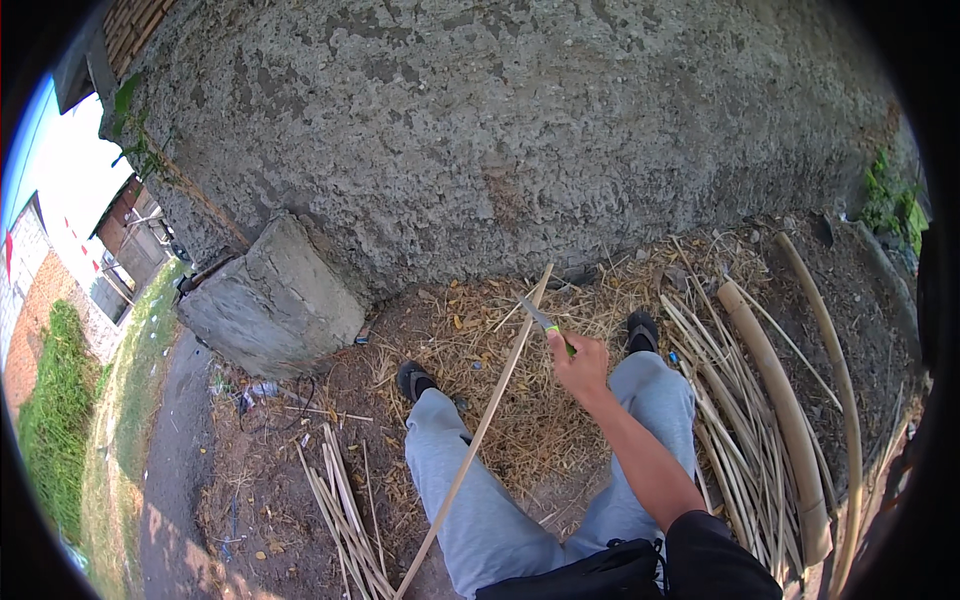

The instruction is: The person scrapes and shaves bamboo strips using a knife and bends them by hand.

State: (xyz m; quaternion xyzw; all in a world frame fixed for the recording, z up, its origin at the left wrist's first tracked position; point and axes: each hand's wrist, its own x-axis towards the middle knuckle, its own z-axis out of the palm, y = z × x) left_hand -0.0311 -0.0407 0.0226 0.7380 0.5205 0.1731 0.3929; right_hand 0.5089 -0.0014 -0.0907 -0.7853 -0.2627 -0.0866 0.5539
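Observation:
My right hand (580,365) is closed round the green and dark handle of a knife (541,316). The grey blade points up and to the left, its tip close to a long bamboo strip (492,408). Whether blade and strip touch I cannot tell. That pale strip slants from the lower edge, across my left leg, to the ground near the wall. Its lower end passes out of the picture. My left hand is not in view.
Thin bamboo strips (340,510) lie at left; a larger pile (735,430) lies at right beside a thick bamboo pole (775,405) and a curved one (835,385). Shavings (545,425) cover the ground between my feet. Ahead stands a rough wall (520,130), with a concrete block (280,300) at left.

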